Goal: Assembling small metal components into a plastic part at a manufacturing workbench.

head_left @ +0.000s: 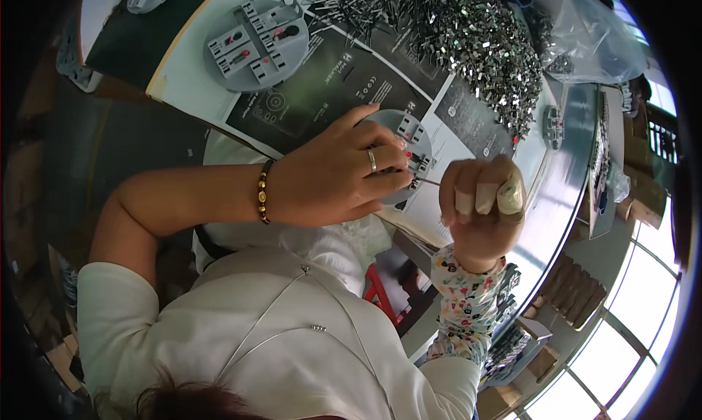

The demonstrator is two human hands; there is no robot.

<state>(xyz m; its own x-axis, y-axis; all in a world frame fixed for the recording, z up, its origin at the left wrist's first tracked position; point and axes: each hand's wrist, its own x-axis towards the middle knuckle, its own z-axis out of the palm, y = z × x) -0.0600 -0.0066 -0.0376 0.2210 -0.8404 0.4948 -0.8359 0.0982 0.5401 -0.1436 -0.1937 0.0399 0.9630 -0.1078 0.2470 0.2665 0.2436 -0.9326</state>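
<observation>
Head view: both my hands work close together, with a grey disc (416,144) between them.
Left hand: my left hand (329,168) lies over the disc's left part, fingers bent; whether they pinch something or only steady it, I cannot tell.
Right hand: my right hand (484,201) is clenched around a thin metal rod (430,181); any handle is hidden in my fist.
Disc's place: under my left fingertips and left of my right fist, lying on printed sheets (292,113).
Disc's direction: fittings (412,130) face up; being round, it has no long axis, but their row runs roughly away from me.
Rod's axis: from my right fist leftward and slightly away, pointing at the disc; I cannot make out whether its tip touches.
Step in hand: as I judge it, working a fitting with the rod.
Next move: calls for a steady left hand and the rod lined up.
Beyond my hands: a second grey disc (263,51) past the left, a pile of small metal pieces (490,51) past the right.
</observation>
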